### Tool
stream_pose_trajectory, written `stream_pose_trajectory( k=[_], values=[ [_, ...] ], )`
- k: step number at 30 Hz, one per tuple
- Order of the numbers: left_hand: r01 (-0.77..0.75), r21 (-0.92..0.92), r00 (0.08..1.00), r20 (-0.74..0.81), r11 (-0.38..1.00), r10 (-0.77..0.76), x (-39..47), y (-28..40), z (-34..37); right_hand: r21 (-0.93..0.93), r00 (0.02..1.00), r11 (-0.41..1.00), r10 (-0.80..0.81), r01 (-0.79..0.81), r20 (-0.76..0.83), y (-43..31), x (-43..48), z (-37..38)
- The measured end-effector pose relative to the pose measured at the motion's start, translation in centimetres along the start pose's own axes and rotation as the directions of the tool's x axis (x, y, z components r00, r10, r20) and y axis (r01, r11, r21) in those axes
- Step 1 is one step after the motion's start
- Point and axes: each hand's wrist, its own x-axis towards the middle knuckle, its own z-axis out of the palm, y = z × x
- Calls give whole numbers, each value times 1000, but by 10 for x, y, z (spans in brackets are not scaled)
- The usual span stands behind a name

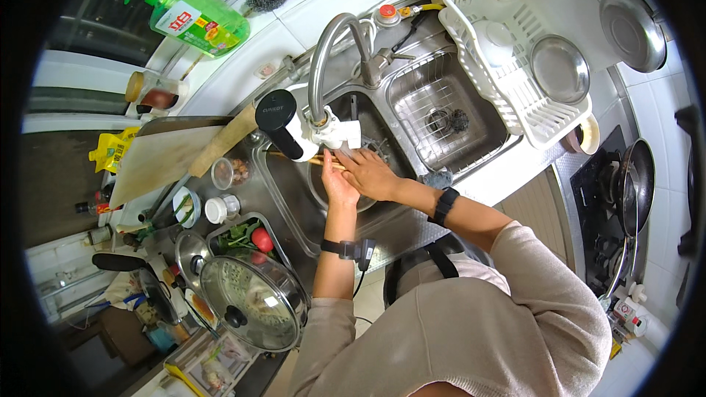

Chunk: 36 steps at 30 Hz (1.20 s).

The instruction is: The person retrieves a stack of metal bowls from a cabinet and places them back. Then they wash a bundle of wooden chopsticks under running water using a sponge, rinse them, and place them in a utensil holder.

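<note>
Both hands are together under the running tap in the left basin of the steel sink [287, 204]. My left hand [337, 183] is palm up, and my right hand [373, 172] lies over it with the fingers extended. Wooden chopsticks [319, 161] are pressed between the palms, their ends sticking out to the left. Water falls from the white filter head [346, 133] on the curved steel faucet [320, 60] onto the fingers. Beneath the hands, a round metal vessel [316, 190] is partly hidden in the basin.
The right basin holds a wire rack [415, 121] and steel-wool scrubber [459, 120]. A white dish rack [510, 102] stands beyond. At left are a cutting board [160, 162], rolling pin [226, 140], vegetable tray [237, 237] and glass-lidded pot [248, 298]. Dish soap [201, 19] sits behind.
</note>
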Motion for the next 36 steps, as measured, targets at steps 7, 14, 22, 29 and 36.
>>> stream_pose_trajectory(
  k=[7, 14, 22, 29, 36],
  values=[
    [30, 134, 999, 28, 990, -34, 9, -24, 0, -184, 997, 983, 7, -22, -78, 16, -19, 2],
    [74, 220, 967, -253, 973, -16, 13, -31, 5, -55, 961, 980, 197, -190, 193, 7, -33, -3],
    [60, 78, 942, -336, 995, -30, 28, -17, 4, 173, 899, 929, 248, -326, 362, -3, -57, -25],
    [56, -110, 940, -330, 992, -90, 45, 1, -12, 741, 746, 96, 140, -665, 651, 0, -74, -51],
    [-74, -120, 967, -252, 990, 41, 43, -3, 3, 683, 704, -275, 31, -676, 709, 4, -79, -63]
  ],
)
